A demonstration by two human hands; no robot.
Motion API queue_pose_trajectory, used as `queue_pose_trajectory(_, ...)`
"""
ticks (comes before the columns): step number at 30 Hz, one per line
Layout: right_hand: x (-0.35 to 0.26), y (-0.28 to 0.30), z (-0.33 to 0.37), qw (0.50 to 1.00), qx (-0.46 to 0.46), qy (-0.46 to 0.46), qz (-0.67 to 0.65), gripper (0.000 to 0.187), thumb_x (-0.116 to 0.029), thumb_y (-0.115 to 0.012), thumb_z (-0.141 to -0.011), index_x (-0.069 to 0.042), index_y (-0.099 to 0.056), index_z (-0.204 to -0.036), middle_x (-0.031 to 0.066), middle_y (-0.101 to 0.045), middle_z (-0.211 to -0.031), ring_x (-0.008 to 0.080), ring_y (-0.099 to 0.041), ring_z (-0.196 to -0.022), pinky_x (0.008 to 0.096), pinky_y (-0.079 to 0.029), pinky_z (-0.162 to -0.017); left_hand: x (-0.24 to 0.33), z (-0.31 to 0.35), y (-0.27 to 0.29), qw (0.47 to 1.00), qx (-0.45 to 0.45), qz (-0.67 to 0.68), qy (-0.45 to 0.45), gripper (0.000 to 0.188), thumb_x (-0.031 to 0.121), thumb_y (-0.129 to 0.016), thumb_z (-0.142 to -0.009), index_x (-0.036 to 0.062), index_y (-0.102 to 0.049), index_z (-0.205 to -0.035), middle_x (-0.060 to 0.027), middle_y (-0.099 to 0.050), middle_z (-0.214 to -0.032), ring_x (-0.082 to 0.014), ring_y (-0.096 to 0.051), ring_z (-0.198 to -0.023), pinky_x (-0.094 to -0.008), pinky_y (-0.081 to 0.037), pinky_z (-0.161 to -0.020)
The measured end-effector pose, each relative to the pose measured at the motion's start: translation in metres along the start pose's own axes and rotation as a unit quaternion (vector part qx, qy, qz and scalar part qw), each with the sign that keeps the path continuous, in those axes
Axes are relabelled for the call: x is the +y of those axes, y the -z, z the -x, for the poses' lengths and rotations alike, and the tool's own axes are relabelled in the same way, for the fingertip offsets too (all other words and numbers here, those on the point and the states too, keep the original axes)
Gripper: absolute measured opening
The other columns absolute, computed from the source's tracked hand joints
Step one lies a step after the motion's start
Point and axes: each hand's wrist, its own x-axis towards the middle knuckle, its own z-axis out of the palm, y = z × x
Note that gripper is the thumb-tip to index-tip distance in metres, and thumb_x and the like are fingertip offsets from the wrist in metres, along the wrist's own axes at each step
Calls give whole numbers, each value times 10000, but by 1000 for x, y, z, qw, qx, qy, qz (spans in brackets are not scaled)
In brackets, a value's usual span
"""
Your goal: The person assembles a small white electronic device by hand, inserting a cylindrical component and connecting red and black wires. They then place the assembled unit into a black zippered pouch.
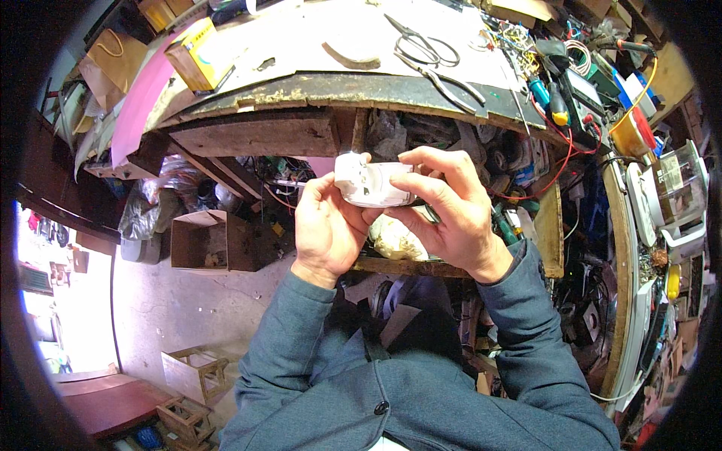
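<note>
Between my hands, just in front of the bench edge, is a small white rounded casing [362, 183] with dark marks or openings on its face. Its exact kind I cannot make out. My left hand [327, 229] is closed around its left end and underside, the thumb along its side. My right hand [460, 214] curls over the right end, fingers bent and touching the casing. Below the casing, a cream-coloured bundle [397, 239] shows partly behind my right thumb.
On the bench [301, 92] lie scissors [423, 46], pliers [455, 89] and a curved pale piece [350, 57]. A yellow box [200, 56] stands at the left. Wires, screwdrivers and a meter [583, 90] crowd the right. A cardboard box [213, 240] sits on the floor.
</note>
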Motion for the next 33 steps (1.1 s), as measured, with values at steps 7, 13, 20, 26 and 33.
queue_pose_trajectory(7,-1,1,-1,1000,0,26,-7,432,-117,-909,-735,-59,-729,-1123,147,-680,-1187,245,-639,-921,341,-543,-772,0,1,1,1000,-15,-14,5,526,304,-421,-1044,-36,-536,-1429,-168,-640,-1398,-296,-689,-1160,-426,-617,-878)
queue_pose_trajectory(13,-4,2,-3,1000,-12,28,-4,423,-95,-897,-715,-72,-730,-1103,148,-684,-1181,274,-643,-939,360,-541,-779,1,0,8,998,-61,3,14,561,328,-465,-1020,-7,-500,-1469,-241,-628,-1386,-338,-637,-1262,-478,-520,-1081)
queue_pose_trajectory(20,-5,3,-4,999,-33,29,6,377,-79,-863,-709,-73,-724,-1060,154,-674,-1193,294,-638,-974,376,-537,-800,-2,3,2,998,-24,-54,-24,547,328,-465,-1019,46,-483,-1487,-231,-644,-1355,-353,-634,-1263,-513,-521,-1077)
queue_pose_trajectory(26,-6,4,-5,999,-43,24,10,372,-87,-864,-707,-73,-722,-1051,148,-677,-1187,305,-648,-978,395,-545,-818,-2,3,0,998,-41,-36,-27,536,280,-484,-1015,-28,-518,-1452,-248,-662,-1311,-368,-664,-1202,-503,-545,-1052)
queue_pose_trajectory(33,-7,4,-6,999,-31,23,4,382,-98,-871,-720,-67,-716,-1068,146,-682,-1163,318,-671,-958,414,-565,-822,-2,3,1,999,-24,-35,-22,528,296,-490,-1028,-29,-513,-1443,-219,-666,-1313,-331,-675,-1195,-479,-565,-1035)
